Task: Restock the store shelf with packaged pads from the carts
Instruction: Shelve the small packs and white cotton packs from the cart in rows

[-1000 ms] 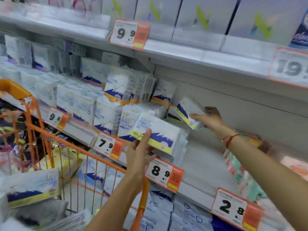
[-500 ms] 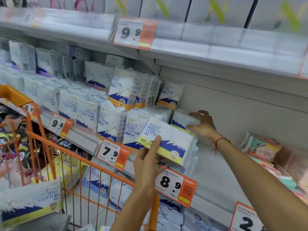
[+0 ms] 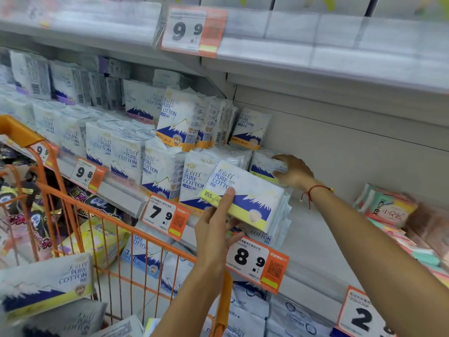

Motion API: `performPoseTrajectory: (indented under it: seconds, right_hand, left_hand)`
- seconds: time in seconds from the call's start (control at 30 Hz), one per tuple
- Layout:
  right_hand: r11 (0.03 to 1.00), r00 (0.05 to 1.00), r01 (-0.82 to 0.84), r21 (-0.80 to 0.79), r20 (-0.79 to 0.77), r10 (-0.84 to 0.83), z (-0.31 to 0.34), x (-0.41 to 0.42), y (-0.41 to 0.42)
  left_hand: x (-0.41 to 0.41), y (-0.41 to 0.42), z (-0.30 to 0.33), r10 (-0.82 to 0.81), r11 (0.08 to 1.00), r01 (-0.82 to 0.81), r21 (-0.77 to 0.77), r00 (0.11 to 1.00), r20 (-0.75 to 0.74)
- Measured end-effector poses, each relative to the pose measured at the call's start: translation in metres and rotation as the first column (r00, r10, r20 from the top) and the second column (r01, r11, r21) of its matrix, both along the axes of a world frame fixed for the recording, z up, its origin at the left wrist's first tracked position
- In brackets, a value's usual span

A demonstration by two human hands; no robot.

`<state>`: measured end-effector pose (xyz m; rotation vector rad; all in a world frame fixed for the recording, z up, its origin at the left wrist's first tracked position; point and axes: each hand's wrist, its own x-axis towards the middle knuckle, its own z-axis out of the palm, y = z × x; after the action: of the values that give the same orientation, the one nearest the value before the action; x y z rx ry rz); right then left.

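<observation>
Above the 8.9 price tag (image 3: pixel 257 262) our left hand (image 3: pixel 213 229) grips a flat white plastic pad pack with blue mountain print (image 3: pixel 245 195), thumb on its face. Beyond it, our right hand (image 3: pixel 294 171) curls round a smaller white pad pack (image 3: pixel 263 166) on the grey metal shelf (image 3: pixel 313 244). An orange wire cart (image 3: pixel 116 229) stands to the left of our fingers.

Held pack (image 3: pixel 247 193): white, navy mountain print, yellow band. Cart (image 3: pixel 102 215): orange wire. Price tags (image 3: pixel 257 262): white with orange panel. Wrist string (image 3: pixel 315 188): red.
</observation>
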<state>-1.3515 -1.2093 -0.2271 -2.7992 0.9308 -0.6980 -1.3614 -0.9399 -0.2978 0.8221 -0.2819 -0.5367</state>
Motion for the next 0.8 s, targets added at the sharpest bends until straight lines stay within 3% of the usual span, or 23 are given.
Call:
performPoseTrajectory:
  seconds: [0.07,0.13,0.2,0.27,0.37,0.5,0.57,0.67,0.73,0.8]
  right_hand:
    - [0.995,0.999,0.035,-0.097,0.0,-0.035,0.004,-0.001,0.004]
    - [0.99,0.976,0.007,-0.139,0.215,0.023,0.011,-0.003,0.022]
    - [0.994,0.887,-0.097,-0.055,0.448,0.112,0.02,-0.007,0.051]
    - [0.967,0.82,-0.244,0.078,0.55,0.162,0.031,-0.018,0.082]
    - [0.867,0.852,-0.403,0.294,0.467,0.238,0.037,-0.043,0.125]
    - [0.756,0.93,-0.365,0.543,0.182,0.319,0.022,-0.081,0.154]
    - [0.721,0.917,-0.397,0.568,0.21,0.34,0.015,-0.095,0.161]
    - [0.667,0.886,-0.452,0.592,0.383,0.261,0.013,-0.108,0.16]
    - [0.654,0.859,-0.471,0.592,0.475,0.189,0.017,-0.111,0.152]
    - [0.71,0.831,-0.456,0.537,0.543,0.123,0.023,-0.111,0.141]
  left_hand:
    - [0.0,0.0,0.0,0.0,1.0,0.0,-0.002,1.0,-0.008]
    - [0.0,0.0,0.001,-0.012,1.0,0.012,0.001,1.0,-0.021]
    - [-0.001,0.002,0.002,-0.021,1.0,0.021,0.008,0.999,-0.024]
    - [-0.002,0.003,0.004,-0.029,0.999,0.03,0.021,0.999,-0.026]
    - [-0.005,0.006,0.005,-0.012,0.999,0.013,0.036,1.0,-0.013]
    - [-0.009,0.008,0.01,0.062,0.997,-0.06,-0.039,0.997,0.052]
    - [-0.012,0.009,0.016,0.065,0.995,-0.057,-0.082,0.993,0.096]
    - [-0.015,0.008,0.024,0.041,0.998,-0.027,-0.064,0.974,0.225]
    - [-0.01,0.006,0.035,0.026,0.999,-0.033,0.014,0.942,0.336]
    - [0.005,0.0,0.048,0.009,0.975,-0.123,0.186,0.856,0.517]
